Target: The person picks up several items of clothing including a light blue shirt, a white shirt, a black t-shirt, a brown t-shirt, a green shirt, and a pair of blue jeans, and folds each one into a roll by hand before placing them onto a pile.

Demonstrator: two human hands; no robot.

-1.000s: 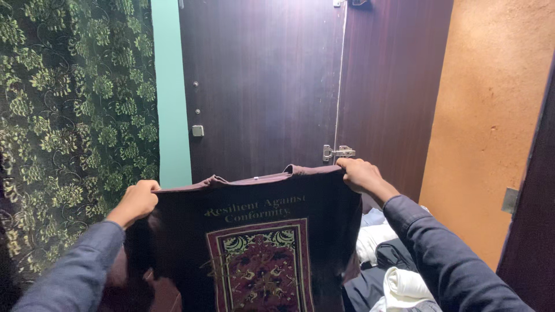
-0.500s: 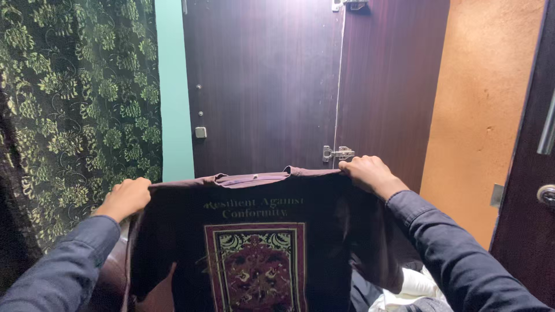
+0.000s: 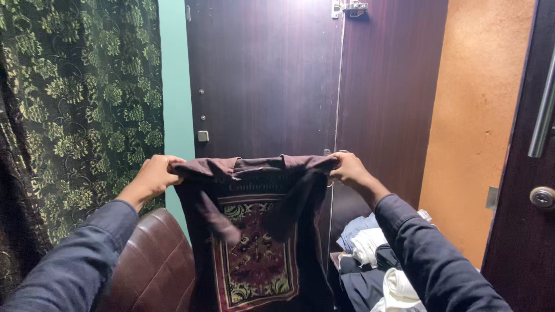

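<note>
I hold a dark maroon T-shirt [image 3: 257, 242] up in front of me by its shoulders. It has a patterned rectangular print in red, green and cream on its front. My left hand [image 3: 155, 175] grips the left shoulder and my right hand [image 3: 348, 170] grips the right shoulder. Both sleeves are folded inward over the front of the shirt. The shirt hangs straight down, and its bottom runs out of view.
A dark wooden door [image 3: 312, 81] with a latch stands straight ahead. A green floral curtain [image 3: 75, 98] hangs at left. A brown leather seat [image 3: 153, 260] is below left. Folded clothes [image 3: 370, 254] lie at lower right, beside an orange wall [image 3: 480, 115] and another door [image 3: 532, 173].
My hands have moved closer together and raised the shirt. The sleeves have folded in over its front, making it narrower.
</note>
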